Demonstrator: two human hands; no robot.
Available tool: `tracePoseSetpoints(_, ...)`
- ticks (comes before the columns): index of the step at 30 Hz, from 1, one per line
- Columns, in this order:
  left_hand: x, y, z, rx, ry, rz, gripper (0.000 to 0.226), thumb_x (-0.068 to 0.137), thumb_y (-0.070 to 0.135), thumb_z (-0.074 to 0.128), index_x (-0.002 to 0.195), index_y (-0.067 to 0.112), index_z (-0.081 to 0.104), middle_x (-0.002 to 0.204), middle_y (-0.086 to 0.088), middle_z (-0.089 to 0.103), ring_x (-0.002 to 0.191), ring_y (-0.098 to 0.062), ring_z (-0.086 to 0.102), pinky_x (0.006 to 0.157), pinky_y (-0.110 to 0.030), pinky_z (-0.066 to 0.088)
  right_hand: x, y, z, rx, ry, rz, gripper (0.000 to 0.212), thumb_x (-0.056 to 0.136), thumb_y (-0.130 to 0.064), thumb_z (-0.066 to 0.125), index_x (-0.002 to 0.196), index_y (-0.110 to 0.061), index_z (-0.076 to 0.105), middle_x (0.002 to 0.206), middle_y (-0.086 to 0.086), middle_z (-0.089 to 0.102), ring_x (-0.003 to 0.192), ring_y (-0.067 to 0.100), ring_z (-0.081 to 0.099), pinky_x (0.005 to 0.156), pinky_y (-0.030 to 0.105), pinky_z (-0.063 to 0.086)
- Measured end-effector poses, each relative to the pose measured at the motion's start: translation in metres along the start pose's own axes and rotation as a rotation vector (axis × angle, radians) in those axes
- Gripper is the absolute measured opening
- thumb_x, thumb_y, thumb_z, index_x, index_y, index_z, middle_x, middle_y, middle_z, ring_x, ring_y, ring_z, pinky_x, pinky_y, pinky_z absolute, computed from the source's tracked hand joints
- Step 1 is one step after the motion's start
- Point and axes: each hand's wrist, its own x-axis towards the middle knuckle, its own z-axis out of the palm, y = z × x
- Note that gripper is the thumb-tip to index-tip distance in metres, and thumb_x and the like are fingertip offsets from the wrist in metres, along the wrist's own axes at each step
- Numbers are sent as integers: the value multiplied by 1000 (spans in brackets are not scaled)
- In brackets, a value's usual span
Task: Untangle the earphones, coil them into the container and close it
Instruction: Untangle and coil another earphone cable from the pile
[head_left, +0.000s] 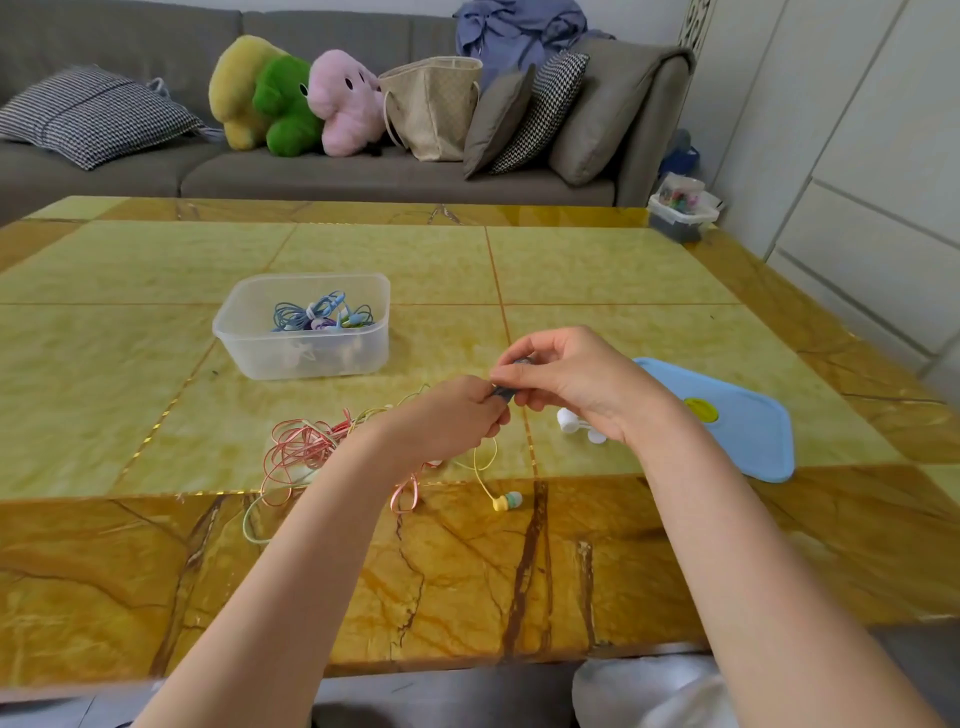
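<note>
A tangle of pink earphone cable lies on the table under my left forearm, mixed with a yellow-green cable whose yellow earbud rests nearer me. My left hand and my right hand meet above the table and both pinch a small dark grey piece between their fingertips. The clear plastic container stands farther back to the left with coiled blue earphones inside. Its light blue lid lies flat at the right.
Two small white pieces lie beside my right wrist. A small clear box of coloured bits stands at the table's far right corner. Behind the table is a grey sofa with cushions, plush toys and a bag.
</note>
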Motion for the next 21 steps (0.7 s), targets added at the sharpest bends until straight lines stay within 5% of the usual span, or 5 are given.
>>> tracePoseSetpoints(7,-4,-5,-12,-172,16,79,27,99,13,37,81,8,57,70,-1,47,64,-12,38,63,-21,33,-1,-1,-7,50,-2,-92,6,76,2,71,78,-4,68,69,5,67,60,9,65,60,15,51)
tracePoseSetpoints(14,-3,-18,-29,-964,141,-14,19,94,8,47,102,-1,63,98,-11,69,80,-11,65,70,-17,55,2,-6,-9,-143,132,-226,13,77,2,70,72,-9,67,65,7,66,55,11,62,61,21,53)
tracePoseSetpoints(16,-1,-22,-32,-884,283,-19,19,94,8,48,103,2,63,112,-13,65,95,-15,63,87,-21,52,2,-6,-9,-261,167,-279,18,78,0,70,68,-14,66,62,4,66,52,10,60,62,21,51)
tracePoseSetpoints(18,-4,-18,-31,-533,348,73,24,97,17,44,109,9,64,118,-4,64,107,-10,58,96,-20,43,1,-9,-7,-338,146,-310,16,77,-1,71,69,-15,66,60,1,65,52,9,60,63,21,52)
tracePoseSetpoints(21,-8,0,-20,-318,207,225,29,100,22,36,109,14,63,101,6,67,90,7,58,74,1,38,0,-12,-3,-350,88,-338,12,78,-1,71,77,-13,68,64,3,66,57,12,62,67,24,54)
